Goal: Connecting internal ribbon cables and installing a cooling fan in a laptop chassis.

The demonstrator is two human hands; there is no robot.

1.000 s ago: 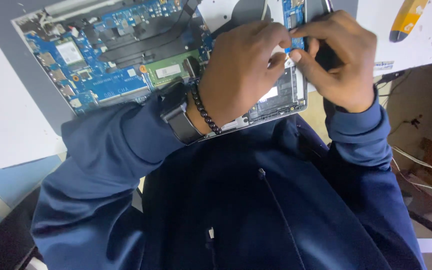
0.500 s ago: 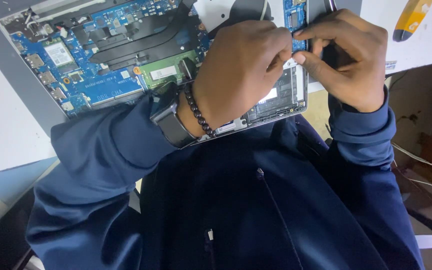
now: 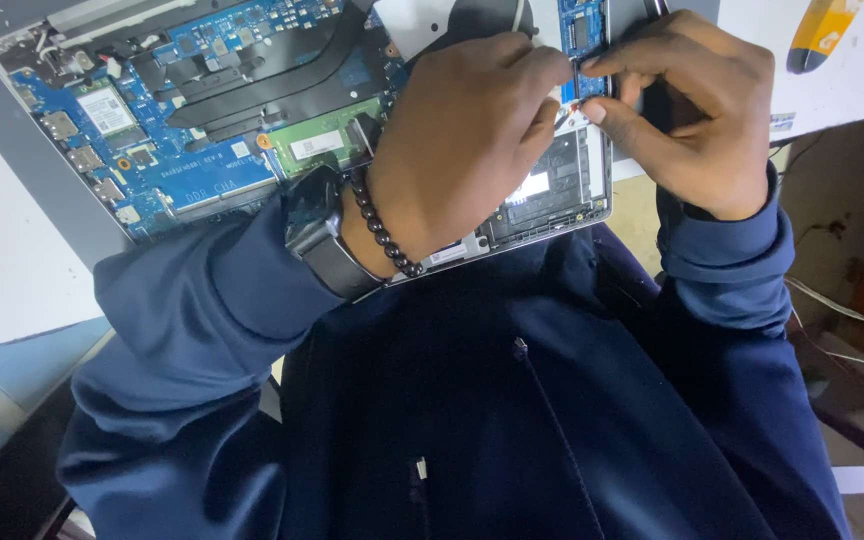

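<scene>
An opened laptop lies with its bottom cover off, showing a blue circuit board, black heat pipes and a green memory module. My left hand, with a dark watch and a bead bracelet on the wrist, rests over the laptop's right half, fingertips pinched at a small blue board. My right hand meets it there, thumb and forefinger pinched on a thin dark part. What that part is cannot be told.
A white surface lies left of the laptop. A yellow and black tool rests on white paper at the top right. White cables trail at the right. My dark blue sleeves and jacket fill the lower half.
Both hands stay at the same spot by the small blue board. The view has shifted slightly; the fingertips have closed in a little tighter.
</scene>
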